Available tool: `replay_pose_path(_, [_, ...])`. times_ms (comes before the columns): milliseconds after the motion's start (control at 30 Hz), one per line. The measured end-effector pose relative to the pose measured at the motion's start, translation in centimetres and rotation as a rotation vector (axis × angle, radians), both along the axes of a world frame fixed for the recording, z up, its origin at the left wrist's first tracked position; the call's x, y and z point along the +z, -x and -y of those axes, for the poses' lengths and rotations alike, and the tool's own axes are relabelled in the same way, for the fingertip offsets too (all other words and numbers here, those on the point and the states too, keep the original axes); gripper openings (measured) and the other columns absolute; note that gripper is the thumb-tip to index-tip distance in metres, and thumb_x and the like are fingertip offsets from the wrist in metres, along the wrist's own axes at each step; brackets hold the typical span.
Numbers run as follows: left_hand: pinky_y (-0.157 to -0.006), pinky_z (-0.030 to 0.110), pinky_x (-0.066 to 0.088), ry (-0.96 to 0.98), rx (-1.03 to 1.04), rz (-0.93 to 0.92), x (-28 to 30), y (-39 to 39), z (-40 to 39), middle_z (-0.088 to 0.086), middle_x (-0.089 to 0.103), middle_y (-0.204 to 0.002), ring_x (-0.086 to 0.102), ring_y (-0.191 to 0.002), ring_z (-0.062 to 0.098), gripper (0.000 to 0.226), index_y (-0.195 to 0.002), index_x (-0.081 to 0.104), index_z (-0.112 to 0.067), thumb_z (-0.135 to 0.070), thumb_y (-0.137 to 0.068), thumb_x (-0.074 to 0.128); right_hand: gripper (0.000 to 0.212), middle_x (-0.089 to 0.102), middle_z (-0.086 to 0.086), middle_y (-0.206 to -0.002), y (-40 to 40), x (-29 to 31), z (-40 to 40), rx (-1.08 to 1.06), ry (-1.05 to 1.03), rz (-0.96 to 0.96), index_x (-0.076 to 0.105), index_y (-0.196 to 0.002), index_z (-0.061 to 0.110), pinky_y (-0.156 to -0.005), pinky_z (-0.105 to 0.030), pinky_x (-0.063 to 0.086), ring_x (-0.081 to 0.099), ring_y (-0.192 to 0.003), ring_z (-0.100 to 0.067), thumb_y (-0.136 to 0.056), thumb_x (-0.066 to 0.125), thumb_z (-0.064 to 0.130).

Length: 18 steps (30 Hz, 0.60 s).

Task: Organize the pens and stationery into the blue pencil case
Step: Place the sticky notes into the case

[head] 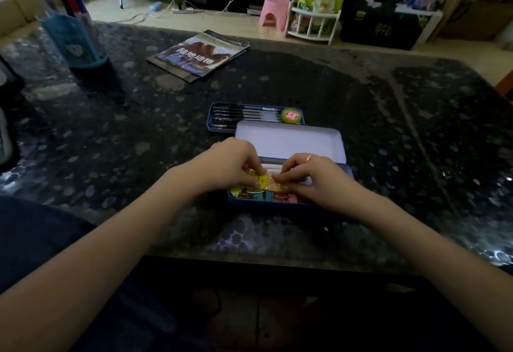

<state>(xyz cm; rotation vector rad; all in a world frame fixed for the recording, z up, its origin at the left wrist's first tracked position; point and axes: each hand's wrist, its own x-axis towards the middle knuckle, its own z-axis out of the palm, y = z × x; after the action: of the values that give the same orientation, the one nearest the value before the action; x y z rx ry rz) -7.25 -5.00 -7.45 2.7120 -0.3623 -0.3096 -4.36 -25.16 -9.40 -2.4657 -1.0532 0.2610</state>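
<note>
So both hands are down in the blue pencil case at the near middle of the dark table. Left hand pinches a yellow eraser at the case's left end, right hand has its fingers curled on a gold wrapper-looking bit just beside it; can't tell what that is. Coloured binder clips sit under them. Case lid stands open behind. Farther back, a blue tray holds pens and a yellow tape roll. Booklet far left-centre, blue pen cup far left.
</note>
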Motion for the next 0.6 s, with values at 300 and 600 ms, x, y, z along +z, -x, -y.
replay_pose_path(300, [-0.096, 0.039, 0.037, -0.186, -0.129, -0.019, 0.4, 0.1, 0.1, -0.005, 0.05, -0.121, 0.044, -0.114, 0.014, 0.022, -0.106, 0.07, -0.029, -0.036, -0.088, 0.06, 0.025, 0.05, 0.004, -0.106, -0.1, -0.4, 0.1, 0.066, 0.099, 0.062, 0.069, -0.113, 0.025, -0.077, -0.017, 0.034, 0.042, -0.094, -0.01, -0.091, 0.059, 0.024])
replay_pose_path(600, [-0.09, 0.025, 0.042, -0.031, -0.1, -0.051, 0.1, -0.2, -0.7, -0.004, 0.054, -0.116, 0.05, -0.101, 0.008, 0.029, -0.112, 0.068, -0.024, -0.031, -0.084, 0.066, 0.029, 0.045, 0.01, -0.105, -0.2, -0.8, 1.0, 0.03, 0.072, 0.061, 0.064, -0.119, 0.032, -0.085, -0.025, 0.032, 0.038, -0.1, -0.014, -0.092, 0.056, 0.027])
